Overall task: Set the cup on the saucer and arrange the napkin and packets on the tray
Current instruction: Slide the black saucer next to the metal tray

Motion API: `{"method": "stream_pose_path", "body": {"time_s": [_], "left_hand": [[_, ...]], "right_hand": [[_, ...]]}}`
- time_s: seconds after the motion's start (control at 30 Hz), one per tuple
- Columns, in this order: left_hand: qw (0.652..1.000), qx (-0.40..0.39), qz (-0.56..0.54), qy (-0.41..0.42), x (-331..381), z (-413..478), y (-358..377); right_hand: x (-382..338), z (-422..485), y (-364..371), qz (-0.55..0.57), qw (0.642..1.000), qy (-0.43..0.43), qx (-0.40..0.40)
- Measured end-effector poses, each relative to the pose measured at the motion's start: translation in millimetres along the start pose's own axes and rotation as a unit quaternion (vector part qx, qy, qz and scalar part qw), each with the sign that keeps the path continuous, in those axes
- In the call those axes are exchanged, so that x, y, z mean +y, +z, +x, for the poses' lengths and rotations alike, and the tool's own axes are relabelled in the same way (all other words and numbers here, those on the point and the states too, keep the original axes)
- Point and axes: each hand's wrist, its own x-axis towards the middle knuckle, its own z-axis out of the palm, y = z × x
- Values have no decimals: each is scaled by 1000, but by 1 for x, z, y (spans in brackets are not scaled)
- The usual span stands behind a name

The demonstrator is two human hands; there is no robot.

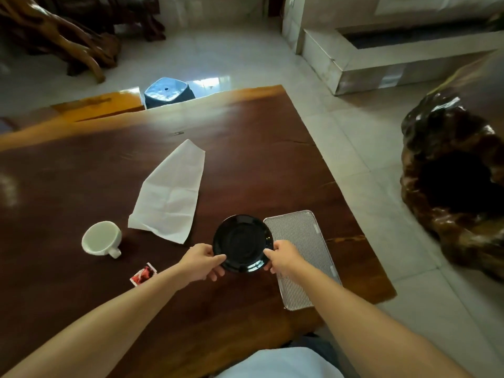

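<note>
1. The saucer (242, 242) is held at its near rim by both hands. The left hand (202, 261) pinches the left side, thumb on top and fingers curled under, and the right hand (285, 257) grips the right side in the same way.
2. The saucer is found over the near middle of the table (245, 145). Its right edge overlaps the left edge of the tray (297, 233) (whether it is lifted or rests on the wood cannot be told).
3. The tray lies just right of the saucer, partly under the right forearm. Its long axis runs from near to far, the far end leaning a little left. A short move to the right is judged enough to bring the saucer over it.
4. The cup (101, 238) stands upright on the left, well apart from the saucer, with its handle turned to the near right. The left hand is the nearer one, so the cup is judged to be fetched most easily by this hand.
5. The napkin (169, 195) is spread farther away, between cup and saucer, with its long axis also near to far. One packet (143, 274) is seen just beside the left forearm; other packets are not seen.
</note>
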Motion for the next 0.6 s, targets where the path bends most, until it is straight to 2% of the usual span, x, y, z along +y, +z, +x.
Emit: {"method": "stream_pose_path", "body": {"time_s": [0.27, 0.6], "left_hand": [[997, -2, -70, -36, 56, 14, 66], [990, -33, -96, -95, 57, 39, 87]], "right_hand": [[22, 34, -82, -2, 999, 20, -28], [45, 56, -95, -37, 997, 36, -56]]}}
